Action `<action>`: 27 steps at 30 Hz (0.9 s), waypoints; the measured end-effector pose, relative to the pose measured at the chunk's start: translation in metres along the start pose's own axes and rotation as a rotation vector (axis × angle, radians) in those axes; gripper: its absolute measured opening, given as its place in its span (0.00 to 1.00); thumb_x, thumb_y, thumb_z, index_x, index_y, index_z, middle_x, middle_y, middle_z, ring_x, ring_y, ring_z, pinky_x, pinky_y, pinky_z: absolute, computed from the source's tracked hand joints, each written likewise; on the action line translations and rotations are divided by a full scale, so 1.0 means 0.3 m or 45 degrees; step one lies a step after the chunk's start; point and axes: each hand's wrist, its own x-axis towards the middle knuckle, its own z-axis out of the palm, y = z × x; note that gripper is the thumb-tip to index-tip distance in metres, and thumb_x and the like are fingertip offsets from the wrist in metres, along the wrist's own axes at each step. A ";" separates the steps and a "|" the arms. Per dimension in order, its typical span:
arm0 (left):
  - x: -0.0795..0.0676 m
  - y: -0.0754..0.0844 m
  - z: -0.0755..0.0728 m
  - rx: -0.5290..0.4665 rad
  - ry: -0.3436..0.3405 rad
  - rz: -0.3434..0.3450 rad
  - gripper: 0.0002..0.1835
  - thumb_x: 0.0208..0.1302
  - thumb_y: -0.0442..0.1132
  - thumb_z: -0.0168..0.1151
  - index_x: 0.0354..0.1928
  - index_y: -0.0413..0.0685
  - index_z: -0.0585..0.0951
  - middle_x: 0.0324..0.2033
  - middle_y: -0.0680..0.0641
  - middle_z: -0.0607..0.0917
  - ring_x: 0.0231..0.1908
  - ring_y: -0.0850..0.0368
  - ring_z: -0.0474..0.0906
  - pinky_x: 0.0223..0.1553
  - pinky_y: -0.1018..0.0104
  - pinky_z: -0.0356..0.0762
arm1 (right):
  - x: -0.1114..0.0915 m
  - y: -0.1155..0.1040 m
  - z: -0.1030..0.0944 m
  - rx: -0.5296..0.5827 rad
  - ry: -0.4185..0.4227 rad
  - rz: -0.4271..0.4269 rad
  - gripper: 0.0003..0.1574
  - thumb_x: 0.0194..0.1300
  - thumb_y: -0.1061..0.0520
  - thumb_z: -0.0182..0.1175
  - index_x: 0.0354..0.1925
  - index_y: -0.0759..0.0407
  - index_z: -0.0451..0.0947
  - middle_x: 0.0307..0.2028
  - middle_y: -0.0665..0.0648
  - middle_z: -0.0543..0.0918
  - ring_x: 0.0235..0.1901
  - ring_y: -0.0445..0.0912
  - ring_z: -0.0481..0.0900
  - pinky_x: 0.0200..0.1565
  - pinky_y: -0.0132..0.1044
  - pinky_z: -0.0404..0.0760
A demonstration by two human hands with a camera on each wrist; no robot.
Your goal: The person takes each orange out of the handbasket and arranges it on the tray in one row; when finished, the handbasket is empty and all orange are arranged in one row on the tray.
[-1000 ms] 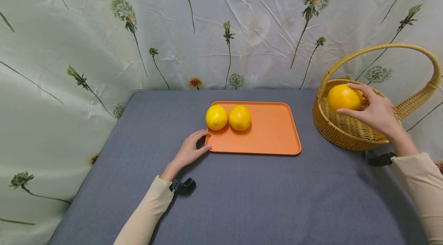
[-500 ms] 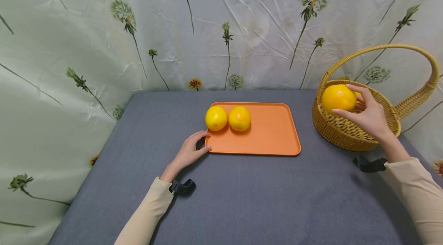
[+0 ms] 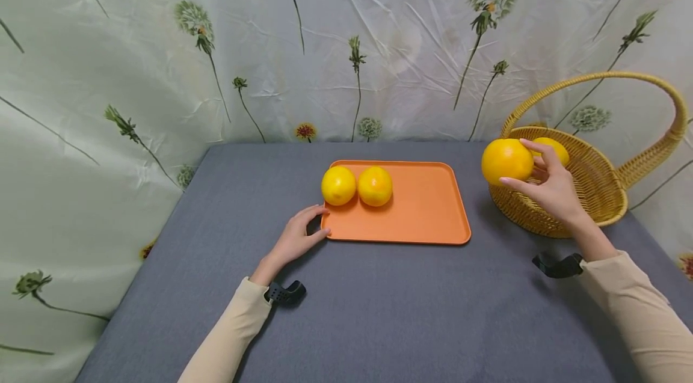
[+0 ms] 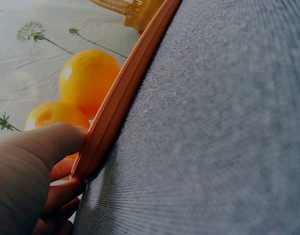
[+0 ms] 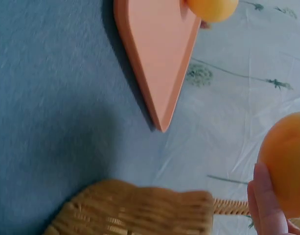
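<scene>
My right hand (image 3: 554,190) holds an orange (image 3: 506,162) between thumb and fingers, raised at the left rim of the wicker basket (image 3: 522,214). In the right wrist view the held orange (image 5: 287,166) is partly cut off. Behind the hand, another orange (image 3: 557,150) sits in the basket, partly hidden. My left hand (image 3: 296,234) grips the near left corner of the orange tray (image 3: 422,205); in the left wrist view the thumb lies against the tray rim (image 4: 108,117). Two oranges stand side by side on the tray's left part, a left one (image 3: 338,186) and a right one (image 3: 375,186).
The tall basket handle (image 3: 601,75) arches over the basket at the table's right side. A grey cloth (image 3: 400,305) covers the table. A flower-printed curtain (image 3: 303,58) hangs along the back and left.
My right hand has carried its orange leftward from above the basket's inside to its left rim, uncovering the orange inside. My left hand and the tray have stayed in place.
</scene>
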 end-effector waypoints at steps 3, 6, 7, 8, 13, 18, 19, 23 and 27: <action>-0.001 -0.002 -0.002 -0.004 0.002 0.000 0.24 0.58 0.43 0.65 0.57 0.44 0.76 0.61 0.39 0.74 0.65 0.42 0.66 0.67 0.44 0.61 | 0.000 -0.006 0.023 0.035 -0.014 -0.006 0.46 0.56 0.61 0.66 0.68 0.42 0.57 0.41 0.28 0.70 0.38 0.20 0.72 0.34 0.14 0.75; -0.001 -0.003 -0.004 -0.006 -0.001 -0.002 0.25 0.58 0.43 0.65 0.57 0.44 0.76 0.61 0.39 0.74 0.65 0.42 0.66 0.67 0.44 0.61 | 0.000 -0.010 0.049 0.063 -0.032 0.001 0.45 0.57 0.61 0.65 0.68 0.43 0.57 0.41 0.28 0.71 0.39 0.21 0.73 0.36 0.14 0.75; -0.001 -0.003 -0.004 -0.004 -0.002 -0.002 0.25 0.58 0.43 0.65 0.57 0.44 0.76 0.61 0.39 0.74 0.65 0.42 0.66 0.67 0.44 0.62 | 0.001 -0.011 0.058 0.075 -0.040 0.006 0.45 0.57 0.60 0.65 0.68 0.43 0.57 0.42 0.28 0.71 0.39 0.21 0.73 0.36 0.14 0.75; -0.001 -0.002 -0.004 -0.004 -0.003 -0.002 0.25 0.59 0.43 0.65 0.57 0.44 0.76 0.61 0.39 0.74 0.65 0.42 0.66 0.67 0.44 0.62 | 0.001 -0.011 0.066 0.086 -0.051 0.008 0.45 0.58 0.60 0.65 0.68 0.43 0.57 0.42 0.28 0.71 0.39 0.22 0.74 0.37 0.14 0.75; -0.004 0.000 -0.002 -0.002 -0.004 0.004 0.25 0.59 0.43 0.65 0.57 0.44 0.75 0.62 0.39 0.74 0.65 0.41 0.66 0.67 0.44 0.61 | 0.003 -0.005 0.106 0.110 -0.089 -0.008 0.45 0.58 0.60 0.65 0.68 0.43 0.56 0.43 0.30 0.71 0.38 0.22 0.76 0.36 0.17 0.76; -0.009 0.003 0.002 -0.004 -0.011 -0.007 0.25 0.59 0.43 0.65 0.57 0.43 0.75 0.62 0.39 0.74 0.66 0.41 0.65 0.67 0.44 0.61 | 0.002 0.010 0.139 0.191 -0.144 -0.010 0.45 0.58 0.62 0.64 0.68 0.43 0.56 0.47 0.37 0.67 0.37 0.24 0.77 0.35 0.19 0.77; -0.009 0.003 0.002 -0.006 -0.011 -0.009 0.25 0.58 0.43 0.65 0.57 0.43 0.75 0.62 0.39 0.74 0.65 0.41 0.65 0.67 0.44 0.61 | 0.003 0.011 0.146 0.214 -0.157 -0.014 0.44 0.59 0.62 0.63 0.68 0.44 0.56 0.48 0.38 0.66 0.38 0.24 0.76 0.36 0.18 0.77; -0.006 0.002 0.001 -0.011 -0.002 0.002 0.25 0.58 0.43 0.65 0.57 0.43 0.76 0.61 0.39 0.74 0.65 0.41 0.66 0.67 0.44 0.61 | 0.013 0.010 0.174 0.257 -0.182 -0.023 0.43 0.60 0.63 0.62 0.68 0.47 0.55 0.48 0.38 0.67 0.40 0.25 0.75 0.39 0.17 0.76; -0.002 -0.003 -0.001 -0.002 0.008 0.013 0.24 0.58 0.43 0.65 0.57 0.43 0.76 0.61 0.39 0.75 0.65 0.42 0.66 0.67 0.45 0.62 | 0.029 0.004 0.207 0.270 -0.226 0.011 0.43 0.60 0.61 0.62 0.69 0.51 0.54 0.50 0.45 0.68 0.39 0.25 0.76 0.39 0.17 0.77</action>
